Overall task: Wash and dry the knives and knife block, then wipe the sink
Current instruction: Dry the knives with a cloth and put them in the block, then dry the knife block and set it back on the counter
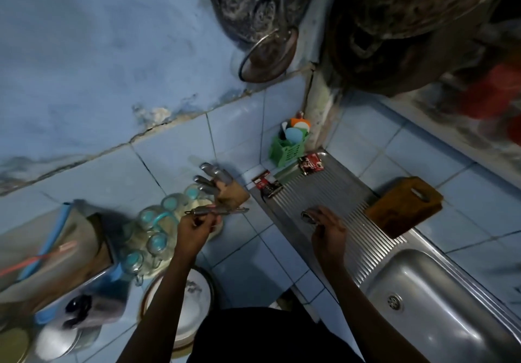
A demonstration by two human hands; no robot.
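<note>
The left hand [194,229] has its fingers curled round a steel-handled knife [214,211], held level just in front of the knife block [229,195]. The right hand [327,226] lies on the ribbed drainboard [352,207], to the right of the block, its fingers bent over a small shiny metal piece [307,216]; whether they actually grip it I cannot tell.

The step in hand looks like emptying the block: one knife is out, and several rounded metal handles [210,178] still stand in the slots. Next, I judge, this knife has to cross from the block to the drainboard or the sink basin [439,286], further right and nearer the person, blade pointing away from the other hand.

The block is a pale, angled wooden wedge on the blue tiled counter [245,250]. Just left of it, clear glass jars with turquoise lids [153,233] cluster together. Behind it to the right stands a green slotted plastic caddy [286,148]. A brown wooden cutting board [403,207], with a handle slot, lies beyond the drainboard. The basin is smooth stainless steel with a round drain.
</note>
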